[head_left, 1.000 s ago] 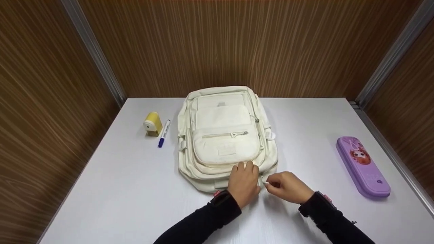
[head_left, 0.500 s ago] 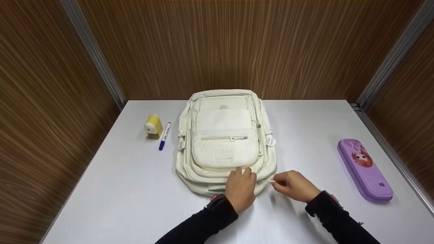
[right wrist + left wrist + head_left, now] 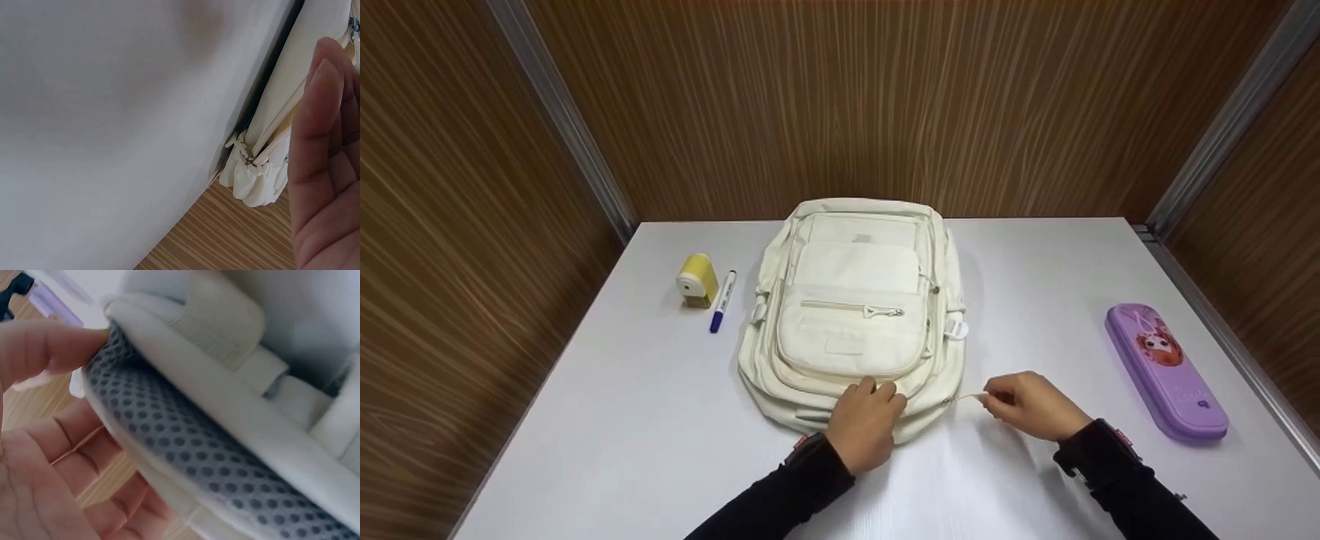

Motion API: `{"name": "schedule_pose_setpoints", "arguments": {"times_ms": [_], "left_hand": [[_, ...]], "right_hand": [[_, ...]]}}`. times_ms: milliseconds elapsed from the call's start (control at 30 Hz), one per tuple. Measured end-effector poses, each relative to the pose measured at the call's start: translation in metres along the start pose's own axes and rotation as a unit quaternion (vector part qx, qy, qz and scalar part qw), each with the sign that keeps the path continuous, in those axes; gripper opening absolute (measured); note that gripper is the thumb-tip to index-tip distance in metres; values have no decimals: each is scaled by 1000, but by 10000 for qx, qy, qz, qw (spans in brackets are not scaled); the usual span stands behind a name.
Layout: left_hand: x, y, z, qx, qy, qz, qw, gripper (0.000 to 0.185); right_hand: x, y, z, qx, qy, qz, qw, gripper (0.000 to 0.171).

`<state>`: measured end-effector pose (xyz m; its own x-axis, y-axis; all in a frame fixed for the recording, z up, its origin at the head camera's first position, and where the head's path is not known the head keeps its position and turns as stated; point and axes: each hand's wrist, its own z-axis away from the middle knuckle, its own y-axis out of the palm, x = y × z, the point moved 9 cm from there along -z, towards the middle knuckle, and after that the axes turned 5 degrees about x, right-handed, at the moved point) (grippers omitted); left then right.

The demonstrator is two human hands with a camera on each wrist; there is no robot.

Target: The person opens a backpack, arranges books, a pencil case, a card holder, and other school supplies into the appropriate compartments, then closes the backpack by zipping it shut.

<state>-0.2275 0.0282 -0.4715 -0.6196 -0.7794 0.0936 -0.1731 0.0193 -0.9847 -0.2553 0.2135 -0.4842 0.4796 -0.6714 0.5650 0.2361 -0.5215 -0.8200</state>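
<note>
A cream backpack [image 3: 851, 341] lies front side up on the white table, bottom end toward me. My left hand [image 3: 864, 425] grips its lower edge, fingers on top; in the left wrist view the thumb presses against grey mesh padding [image 3: 180, 439] and the fingers curl behind the edge. At the bag's lower right corner, my right hand [image 3: 1031, 405] pinches the light cord of a zipper pull [image 3: 969, 395], which is stretched out sideways from the bag. In the right wrist view the right thumb [image 3: 318, 118] stands beside the bag's gathered side pocket [image 3: 253, 180].
To the bag's left stand a yellow and white pencil sharpener [image 3: 697, 280] and a white marker [image 3: 723, 301] with a blue cap. A purple pencil case [image 3: 1166, 371] lies at the right. Wood-grain panels [image 3: 840, 105] enclose the table [image 3: 607, 420] at the back and sides.
My right hand has moved right, drawing the zipper pull along the bag's lower corner. My left hand has shifted left and toward me, and the bag's bottom end has swung slightly left.
</note>
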Motion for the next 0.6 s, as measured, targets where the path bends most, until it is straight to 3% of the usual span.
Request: {"name": "schedule_pose_setpoints", "arguments": {"times_ms": [200, 600], "left_hand": [[8, -4, 3, 76, 83, 250, 9996, 26], [41, -3, 26, 364, 516, 795, 9948, 23]], "right_hand": [[-12, -6, -1, 83, -53, -13, 10000, 21], [-1, 5, -14, 129, -324, 60, 9994, 24]]}}
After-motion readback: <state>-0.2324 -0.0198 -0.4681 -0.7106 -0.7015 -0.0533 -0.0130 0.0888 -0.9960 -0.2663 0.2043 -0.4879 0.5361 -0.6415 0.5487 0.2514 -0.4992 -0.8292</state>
